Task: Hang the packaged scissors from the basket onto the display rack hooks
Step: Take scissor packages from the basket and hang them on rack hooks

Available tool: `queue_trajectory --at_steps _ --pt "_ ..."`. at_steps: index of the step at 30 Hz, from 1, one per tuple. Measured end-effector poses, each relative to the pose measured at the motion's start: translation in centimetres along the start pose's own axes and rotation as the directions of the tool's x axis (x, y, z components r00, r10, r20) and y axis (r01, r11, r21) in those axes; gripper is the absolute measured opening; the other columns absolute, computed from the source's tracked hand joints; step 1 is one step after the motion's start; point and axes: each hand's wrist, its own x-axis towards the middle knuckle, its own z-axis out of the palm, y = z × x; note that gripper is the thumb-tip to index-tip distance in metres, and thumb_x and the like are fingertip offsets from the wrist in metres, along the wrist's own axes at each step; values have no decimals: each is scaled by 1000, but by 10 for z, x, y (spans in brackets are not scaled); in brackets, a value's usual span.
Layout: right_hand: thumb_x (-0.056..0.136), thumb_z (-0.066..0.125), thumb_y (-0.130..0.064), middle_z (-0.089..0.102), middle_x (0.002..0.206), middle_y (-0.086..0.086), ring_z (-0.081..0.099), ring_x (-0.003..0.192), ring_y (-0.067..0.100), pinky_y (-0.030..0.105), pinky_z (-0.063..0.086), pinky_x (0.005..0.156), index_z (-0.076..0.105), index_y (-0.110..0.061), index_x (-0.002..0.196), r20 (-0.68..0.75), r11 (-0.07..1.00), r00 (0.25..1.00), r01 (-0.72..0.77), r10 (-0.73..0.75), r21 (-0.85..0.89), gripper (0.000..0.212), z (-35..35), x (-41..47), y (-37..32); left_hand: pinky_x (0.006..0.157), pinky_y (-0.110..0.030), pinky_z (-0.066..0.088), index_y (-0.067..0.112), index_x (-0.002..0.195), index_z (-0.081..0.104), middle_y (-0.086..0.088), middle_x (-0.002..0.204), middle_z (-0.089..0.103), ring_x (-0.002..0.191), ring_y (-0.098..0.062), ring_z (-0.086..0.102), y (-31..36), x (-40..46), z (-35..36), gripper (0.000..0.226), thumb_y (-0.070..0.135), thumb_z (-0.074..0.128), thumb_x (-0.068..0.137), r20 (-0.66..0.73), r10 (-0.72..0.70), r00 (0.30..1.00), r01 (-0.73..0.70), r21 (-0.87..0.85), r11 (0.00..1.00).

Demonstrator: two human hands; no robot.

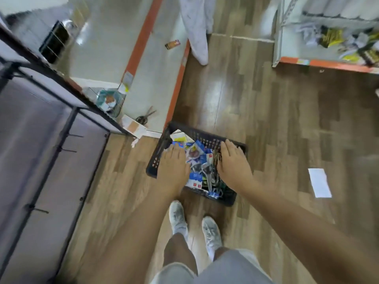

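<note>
Both hands, left hand (173, 165) and right hand (232, 160), flank the packaged scissors (202, 167)

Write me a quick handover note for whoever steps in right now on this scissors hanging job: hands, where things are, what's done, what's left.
Left hand: open, empty, reaching down over the basket's left side.
Right hand: open, empty, over the basket's right side.
Basket sits on the floor just ahead of the feet, with a pile of packaged scissors inside.
Display rack stands to the left; its visible hooks are bare.
Done: nothing hung on the visible hooks.
Left: pick up packs and hang them on the hooks.
</note>
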Motion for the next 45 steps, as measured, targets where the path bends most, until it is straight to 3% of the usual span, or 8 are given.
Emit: queue_trajectory --at_steps 6,12,15,23,33,37,41,45 --pt "100 32 -30 13 158 10 12 145 21 34 10 118 10 -4 150 129 989 981 -150 147 12 60 71 -3 17 117 -40 12 2 149 12 -16 157 9 145 -28 9 -7 34 71 56 30 26 103 156 87 984 -80 -51 996" --pt "97 42 -21 23 154 16 20 143 26 35 15 117 21 0 147 234 943 926 -323 296 83 59 148 17 10 117 -37 12 3 147 22 -13 155 21 144 -25 17 -37 73 139 55 31 32 101 235 111 966 -89 -103 991" --pt "97 42 -20 21 154 17 19 143 26 34 11 117 19 1 147 274 916 901 -381 336 127 59 184 34 2 113 -38 20 2 141 35 -16 148 34 139 -28 28 -54 91 174 52 31 35 97 224 114 968 -89 -118 989" --pt "99 39 -23 19 155 16 16 144 26 31 10 117 15 1 148 345 914 879 -387 327 119 60 274 86 4 116 -36 10 6 146 24 -13 153 25 143 -25 18 -70 137 262 53 32 35 100 295 110 949 -82 -107 991" --pt "97 45 -20 23 153 18 20 142 27 31 13 116 22 1 146 232 924 930 -332 286 191 58 389 193 42 112 -37 19 0 137 36 -19 144 35 135 -31 30 -55 246 374 47 29 39 99 227 162 960 -130 -149 980" --pt "99 43 -25 13 157 14 12 145 24 31 11 117 13 -2 149 212 900 932 -344 293 268 63 436 233 50 106 -34 24 2 134 38 -17 139 39 130 -30 33 -47 295 418 47 34 40 99 206 153 967 -121 -160 980" --pt "99 42 -27 13 157 10 11 145 22 30 13 115 13 -5 149 164 877 949 -312 269 364 62 467 265 50 97 -36 32 1 132 38 -17 133 42 124 -30 37 -42 333 449 48 36 41 99 194 68 979 -14 -267 964" --pt "97 48 -22 26 152 13 23 141 24 31 20 114 26 -3 146 60 844 964 -257 260 471 56 486 286 47 89 -41 37 0 123 46 -20 124 48 116 -34 44 -47 356 470 40 30 48 97 183 -38 982 110 -397 911"
